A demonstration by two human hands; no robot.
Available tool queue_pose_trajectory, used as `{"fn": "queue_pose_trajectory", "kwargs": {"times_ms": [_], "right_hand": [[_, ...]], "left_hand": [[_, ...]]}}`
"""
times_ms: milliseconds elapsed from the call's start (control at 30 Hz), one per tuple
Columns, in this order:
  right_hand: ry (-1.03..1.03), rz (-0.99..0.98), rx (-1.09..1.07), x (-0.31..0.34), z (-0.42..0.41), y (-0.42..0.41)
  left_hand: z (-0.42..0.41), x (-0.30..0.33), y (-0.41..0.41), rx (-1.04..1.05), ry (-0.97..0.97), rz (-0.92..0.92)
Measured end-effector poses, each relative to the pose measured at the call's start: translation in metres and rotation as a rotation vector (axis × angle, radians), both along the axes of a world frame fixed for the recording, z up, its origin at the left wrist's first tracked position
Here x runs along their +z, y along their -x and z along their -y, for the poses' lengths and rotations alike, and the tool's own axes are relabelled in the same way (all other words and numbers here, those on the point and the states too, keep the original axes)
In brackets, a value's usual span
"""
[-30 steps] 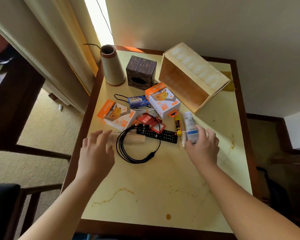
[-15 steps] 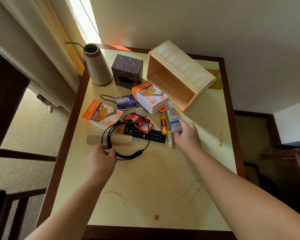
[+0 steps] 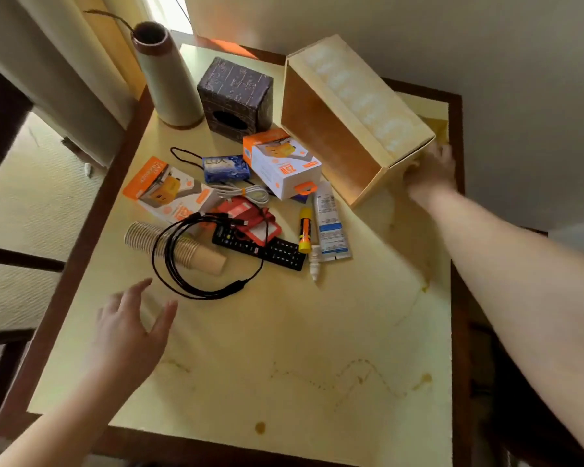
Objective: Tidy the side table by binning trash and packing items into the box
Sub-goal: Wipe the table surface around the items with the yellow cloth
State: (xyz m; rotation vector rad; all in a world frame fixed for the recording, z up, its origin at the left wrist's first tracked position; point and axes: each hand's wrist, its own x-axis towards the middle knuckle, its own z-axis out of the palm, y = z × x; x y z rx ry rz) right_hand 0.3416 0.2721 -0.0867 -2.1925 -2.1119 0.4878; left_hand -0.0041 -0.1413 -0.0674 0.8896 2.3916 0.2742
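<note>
A tan cardboard box [image 3: 354, 106] lies on its side at the back of the table, its opening facing me. My right hand [image 3: 430, 171] is at the box's right end, fingers on its end panel; motion blur hides the grip. My left hand [image 3: 132, 326] hovers over the table with fingers spread, holding nothing. In between lie a coiled black cable [image 3: 203, 261], a stack of paper cups [image 3: 179, 246], a black remote [image 3: 260, 249], two orange-and-white charger boxes [image 3: 282, 163] [image 3: 169, 192], a white tube [image 3: 329, 224], a yellow stick [image 3: 305, 229] and a small dropper bottle [image 3: 314, 262].
A tall cream vase [image 3: 166, 75] and a dark tissue box [image 3: 235, 99] stand at the back left. A blue soap packet [image 3: 226, 168], a white cable [image 3: 246, 193] and a red pouch [image 3: 250, 217] lie in the pile. The stained yellow tabletop [image 3: 267, 348] has a dark wood rim.
My right hand has left the white tube and reached back to the box's right end. My left hand has let go of the black cable and pulled back toward me.
</note>
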Motion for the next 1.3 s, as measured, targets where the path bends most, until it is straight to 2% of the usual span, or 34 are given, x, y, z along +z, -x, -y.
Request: {"fn": "queue_pose_trajectory", "kwargs": {"times_ms": [67,133,167,267,400,533,633,700,833,933,1000,1067,1133,1233,1300], "right_hand": [[0.057,0.076,0.127,-0.008,-0.041,-0.001],[0.177,0.120,0.290,-0.012,-0.049,0.003],[0.188,0.087,0.309,-0.010,-0.042,0.005],[0.092,0.054,0.175,-0.009,-0.010,-0.007],[0.102,0.100,0.109,-0.008,0.069,-0.033],[0.048,0.090,0.026,-0.009,0.202,-0.049],[0.095,0.086,0.105,-0.008,0.299,-0.036],[0.128,0.090,0.208,-0.003,0.334,-0.030],[0.173,0.051,0.240,0.000,0.309,-0.041],[0.304,0.145,0.416,-0.016,0.284,-0.045],[0.315,0.159,0.470,-0.027,0.286,-0.047],[0.265,0.157,0.374,-0.035,0.294,-0.046],[0.215,0.160,0.129,-0.043,0.304,-0.034],[0.175,0.122,-0.225,-0.049,0.328,0.018],[0.170,0.123,-0.263,-0.050,0.350,0.063]], "left_hand": [[0.005,-0.004,0.003,-0.087,0.054,-0.024],[0.008,-0.008,0.006,-0.139,0.082,-0.061],[0.008,-0.009,0.008,-0.149,0.084,-0.073],[0.005,-0.010,0.016,-0.150,0.078,-0.093],[0.002,-0.012,0.013,-0.144,0.085,-0.113],[0.010,-0.020,0.003,-0.165,0.082,-0.131],[0.020,-0.026,0.000,-0.173,0.066,-0.111],[0.025,-0.027,0.001,-0.184,0.061,-0.110],[0.027,-0.023,0.003,-0.177,0.061,-0.109],[0.024,-0.017,0.005,-0.183,0.064,-0.079],[0.023,-0.011,0.011,-0.171,0.047,-0.033],[0.023,-0.003,0.021,-0.130,-0.013,0.053],[0.029,0.006,0.030,-0.097,-0.068,0.104],[0.050,0.015,0.047,-0.112,-0.074,0.047],[0.069,0.013,0.063,-0.137,-0.058,0.022]]}}
